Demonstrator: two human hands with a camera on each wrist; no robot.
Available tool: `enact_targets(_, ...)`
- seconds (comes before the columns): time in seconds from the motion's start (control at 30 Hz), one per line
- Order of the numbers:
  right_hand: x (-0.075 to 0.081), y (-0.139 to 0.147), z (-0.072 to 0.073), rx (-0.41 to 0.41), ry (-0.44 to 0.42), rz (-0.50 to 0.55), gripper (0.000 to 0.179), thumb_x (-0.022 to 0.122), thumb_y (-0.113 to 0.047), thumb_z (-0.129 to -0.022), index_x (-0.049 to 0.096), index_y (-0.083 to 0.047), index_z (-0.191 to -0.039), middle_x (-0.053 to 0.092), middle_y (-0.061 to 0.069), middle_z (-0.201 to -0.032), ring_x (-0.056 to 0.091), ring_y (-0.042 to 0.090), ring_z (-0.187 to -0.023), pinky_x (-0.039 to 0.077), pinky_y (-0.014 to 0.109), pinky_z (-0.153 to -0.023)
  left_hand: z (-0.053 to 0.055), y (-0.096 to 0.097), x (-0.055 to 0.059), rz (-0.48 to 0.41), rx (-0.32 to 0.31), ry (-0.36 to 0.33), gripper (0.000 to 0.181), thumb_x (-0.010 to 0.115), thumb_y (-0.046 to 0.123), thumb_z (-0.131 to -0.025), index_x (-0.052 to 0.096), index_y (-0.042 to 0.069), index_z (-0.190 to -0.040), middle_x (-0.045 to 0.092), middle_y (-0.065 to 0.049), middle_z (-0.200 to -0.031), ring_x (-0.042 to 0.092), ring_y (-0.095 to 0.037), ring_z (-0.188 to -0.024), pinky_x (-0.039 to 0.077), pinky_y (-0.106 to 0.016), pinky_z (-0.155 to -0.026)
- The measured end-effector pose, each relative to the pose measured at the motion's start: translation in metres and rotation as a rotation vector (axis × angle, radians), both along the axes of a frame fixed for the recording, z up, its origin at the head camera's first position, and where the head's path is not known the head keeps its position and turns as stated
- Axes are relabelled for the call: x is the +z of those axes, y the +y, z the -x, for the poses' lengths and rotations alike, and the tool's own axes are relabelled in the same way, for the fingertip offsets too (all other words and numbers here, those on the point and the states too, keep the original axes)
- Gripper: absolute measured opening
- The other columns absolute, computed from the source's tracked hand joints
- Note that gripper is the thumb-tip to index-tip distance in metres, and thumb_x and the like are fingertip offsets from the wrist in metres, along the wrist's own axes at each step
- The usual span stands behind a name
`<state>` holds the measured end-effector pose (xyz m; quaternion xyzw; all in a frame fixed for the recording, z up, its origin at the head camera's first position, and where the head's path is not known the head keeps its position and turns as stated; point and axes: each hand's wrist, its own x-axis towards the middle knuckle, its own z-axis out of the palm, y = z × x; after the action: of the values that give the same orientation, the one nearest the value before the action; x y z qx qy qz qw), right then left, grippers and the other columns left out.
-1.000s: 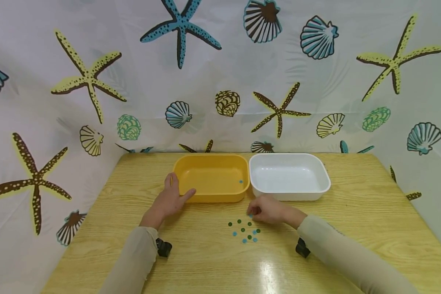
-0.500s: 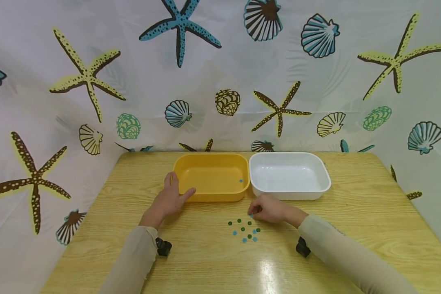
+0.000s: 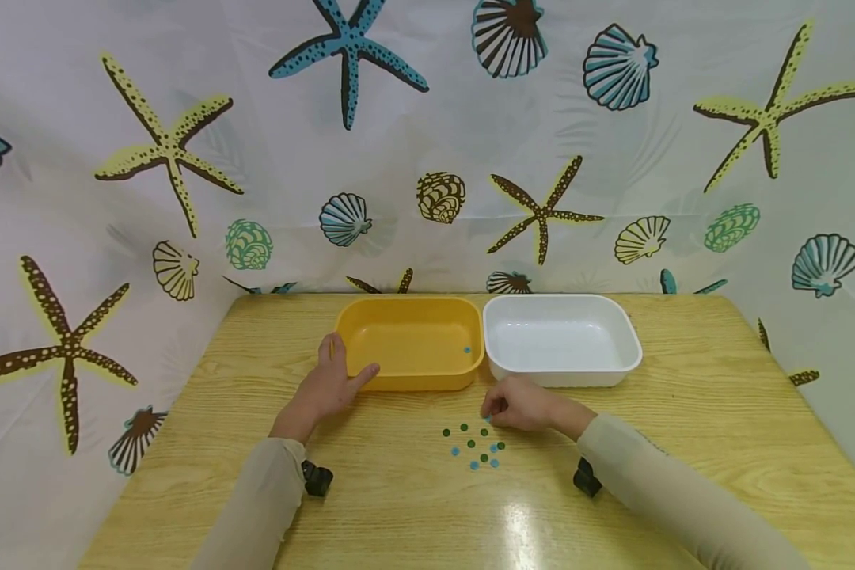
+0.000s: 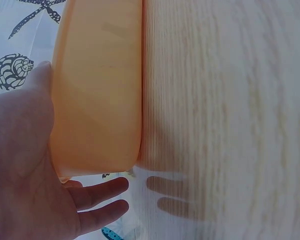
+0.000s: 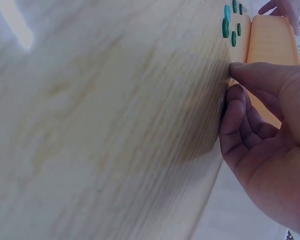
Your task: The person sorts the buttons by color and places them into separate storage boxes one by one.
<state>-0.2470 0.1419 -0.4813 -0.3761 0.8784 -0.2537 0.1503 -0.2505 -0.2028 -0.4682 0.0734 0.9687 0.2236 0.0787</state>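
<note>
Head view: at the yellow tray's left end, the left hand rests, fingers spread. Before its right front corner, the right hand bends over a blue disc.

Left wrist view: two fingers stick out straight beyond the tray; light steadying seems enough.

Right wrist view: fingers curl at the desk; whether they pinch the disc, I cannot tell. Tipping up its edge first should help.

no legible text, no readable labels

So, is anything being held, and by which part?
The left hand rests, fingers straight, at the near left corner of the yellow tray. The right hand is at a blue disc; whether it is pinched can't be told.
</note>
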Motion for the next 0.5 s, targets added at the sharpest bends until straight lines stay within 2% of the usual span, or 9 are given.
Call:
enact_targets(0.27,-0.0003,0.0007,0.0004,-0.022,-0.031,-0.014,0.008,0.069,-0.008,-0.085,0.071,-0.013,-0.091,0.062,-0.010,-0.082,0.055,0.005,-0.076,0.047,0.024,-0.070,0.0003,-0.0007,0.0004,0.002,0.004,-0.004,0.105,0.033,0.069,-0.091,-0.010,-0.010,-0.145,-0.008,-0.031,-0.150,0.059,-0.030,-0.073,0.050,-0.040,-0.062)
enact_targets(0.5,-0.0009,0.0003,0.0000,-0.022,-0.041,0.011,0.007,0.069,-0.006,-0.084,0.070,-0.012,-0.088,0.063,-0.009,-0.080,0.056,0.005,-0.074,0.048,0.023,-0.068,0.0007,-0.0018,-0.0022,-0.007,0.015,-0.013,0.107,0.033,0.071,-0.089,-0.012,-0.008,-0.146,-0.009,-0.029,-0.151,0.059,-0.032,-0.080,0.051,-0.044,-0.072)
